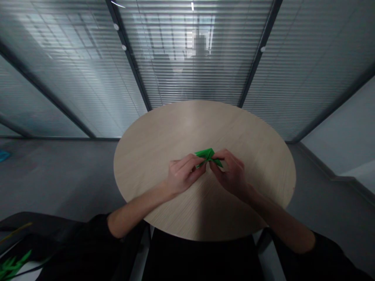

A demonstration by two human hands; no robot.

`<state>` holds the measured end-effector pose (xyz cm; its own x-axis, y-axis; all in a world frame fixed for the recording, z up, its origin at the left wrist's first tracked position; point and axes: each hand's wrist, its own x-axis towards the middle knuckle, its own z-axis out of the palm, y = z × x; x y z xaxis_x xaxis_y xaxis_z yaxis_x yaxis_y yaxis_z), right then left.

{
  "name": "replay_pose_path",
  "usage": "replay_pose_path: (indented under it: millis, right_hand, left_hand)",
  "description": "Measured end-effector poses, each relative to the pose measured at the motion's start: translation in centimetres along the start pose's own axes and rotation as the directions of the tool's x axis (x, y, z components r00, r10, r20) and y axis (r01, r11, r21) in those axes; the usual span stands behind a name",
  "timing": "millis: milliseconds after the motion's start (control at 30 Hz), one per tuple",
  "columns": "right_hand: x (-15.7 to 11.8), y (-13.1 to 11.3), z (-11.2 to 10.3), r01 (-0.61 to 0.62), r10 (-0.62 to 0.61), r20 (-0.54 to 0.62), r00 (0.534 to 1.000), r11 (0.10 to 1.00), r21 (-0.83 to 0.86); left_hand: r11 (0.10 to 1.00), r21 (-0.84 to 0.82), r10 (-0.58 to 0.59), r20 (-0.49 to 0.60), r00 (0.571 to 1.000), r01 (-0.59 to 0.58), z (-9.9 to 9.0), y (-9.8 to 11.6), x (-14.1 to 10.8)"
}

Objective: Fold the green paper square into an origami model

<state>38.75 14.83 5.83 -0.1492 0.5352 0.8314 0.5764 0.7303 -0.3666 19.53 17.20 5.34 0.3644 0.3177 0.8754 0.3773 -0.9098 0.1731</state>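
Note:
A folded piece of green origami paper (207, 155) is held a little above the round light-wood table (187, 125). My left hand (183, 173) pinches its left side between thumb and fingers. My right hand (230, 171) grips its right side, fingertips at the paper's lower right corner. The two hands nearly meet, and they hide the lower middle of the paper. Its final shape cannot be told from here.
Behind the table stand glass partitions with slatted blinds, and a blurred person (200, 45) shows through them. Grey floor surrounds the table. At the lower left, a dark chair or bag (38, 234) holds green leafy strips (11, 265). A small blue item (4, 156) lies on the floor.

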Motion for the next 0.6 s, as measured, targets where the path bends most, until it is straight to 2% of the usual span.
replay_pose_path:
  millis: [600]
  right_hand:
    - [-0.01,-0.03,-0.10,0.021,-0.020,0.007,1.000,0.999,-0.028]
  left_hand:
    - [1.000,0.020,-0.013,0.009,1.000,0.012,-0.11,-0.01,0.36]
